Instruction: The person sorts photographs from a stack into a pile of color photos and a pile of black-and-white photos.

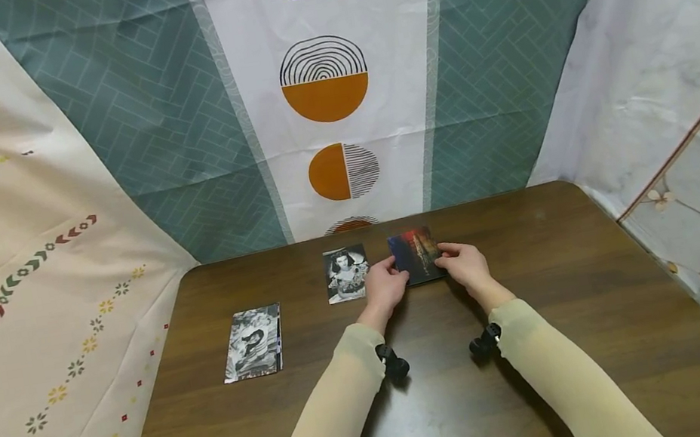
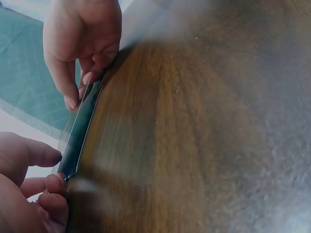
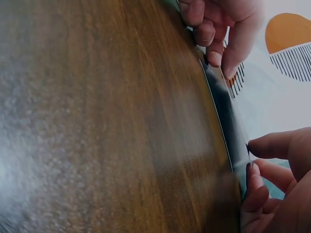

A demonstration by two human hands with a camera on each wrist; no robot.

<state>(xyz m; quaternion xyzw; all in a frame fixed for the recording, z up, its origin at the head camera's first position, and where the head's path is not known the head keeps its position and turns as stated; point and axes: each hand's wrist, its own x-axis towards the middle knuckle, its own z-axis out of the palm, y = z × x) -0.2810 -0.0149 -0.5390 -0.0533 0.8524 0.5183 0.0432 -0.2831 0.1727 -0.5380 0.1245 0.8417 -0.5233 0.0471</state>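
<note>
A dark picture card (image 1: 416,255) with a red and orange image lies between my hands near the table's far edge. My left hand (image 1: 387,287) pinches its left edge between thumb and fingers. At the right edge, my right hand (image 1: 465,265) pinches it the same way. The left wrist view catches the card (image 2: 80,131) almost edge-on, with two thin edges close together low over the wood. From the right wrist view, the card (image 3: 226,116) is likewise seen along its edge. Just left of my left hand lies a black-and-white photo card (image 1: 347,274) of a person.
Farther left on the brown wooden table (image 1: 448,402), a small stack of black-and-white photo cards (image 1: 253,343) lies with edges slightly askew. A green and white patterned cloth (image 1: 331,99) hangs behind the far edge, with other cloths on both sides.
</note>
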